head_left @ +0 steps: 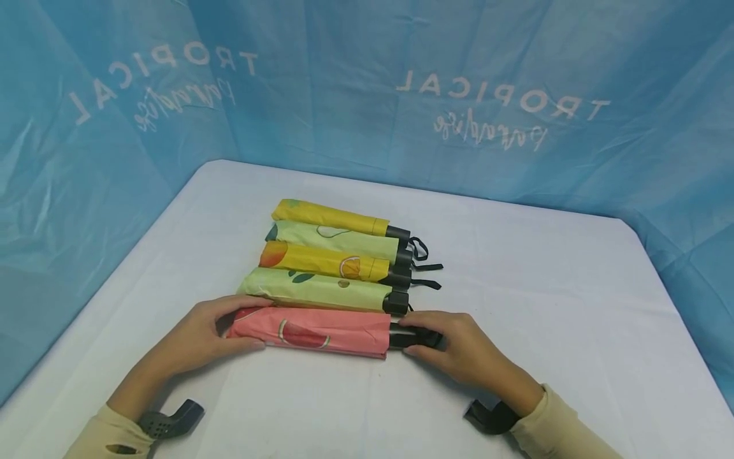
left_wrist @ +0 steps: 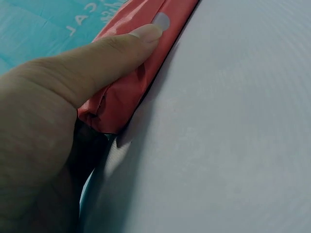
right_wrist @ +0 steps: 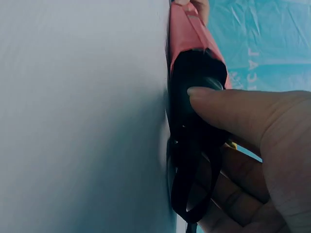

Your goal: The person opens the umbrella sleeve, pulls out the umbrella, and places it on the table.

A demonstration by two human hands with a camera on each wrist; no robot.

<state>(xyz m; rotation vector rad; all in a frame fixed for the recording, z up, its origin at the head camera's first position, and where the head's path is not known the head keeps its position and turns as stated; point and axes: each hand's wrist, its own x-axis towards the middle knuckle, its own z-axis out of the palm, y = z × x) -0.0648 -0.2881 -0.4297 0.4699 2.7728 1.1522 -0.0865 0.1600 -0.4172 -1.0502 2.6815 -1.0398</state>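
A folded pink umbrella (head_left: 350, 331) with a watermelon print lies across the near side of the table. My left hand (head_left: 201, 335) grips its left end, thumb on the near side and fingers on the far side. In the left wrist view, the thumb presses the pink fabric (left_wrist: 121, 107) beside a round grey dot. At the other end, my right hand (head_left: 459, 347) holds the black handle (right_wrist: 194, 82) between thumb and fingers. A black strap loop (right_wrist: 182, 194) hangs by those fingers. Just beyond lies a pale green folded umbrella (head_left: 321, 290).
Farther back, a yellow umbrella with orange slices (head_left: 312, 260), another pale green one (head_left: 338, 238) and a plain-looking yellow one (head_left: 332, 218) lie roughly parallel, handles to the right. A white cloth covers the table (head_left: 545, 287). Blue printed curtains (head_left: 355, 95) stand behind it.
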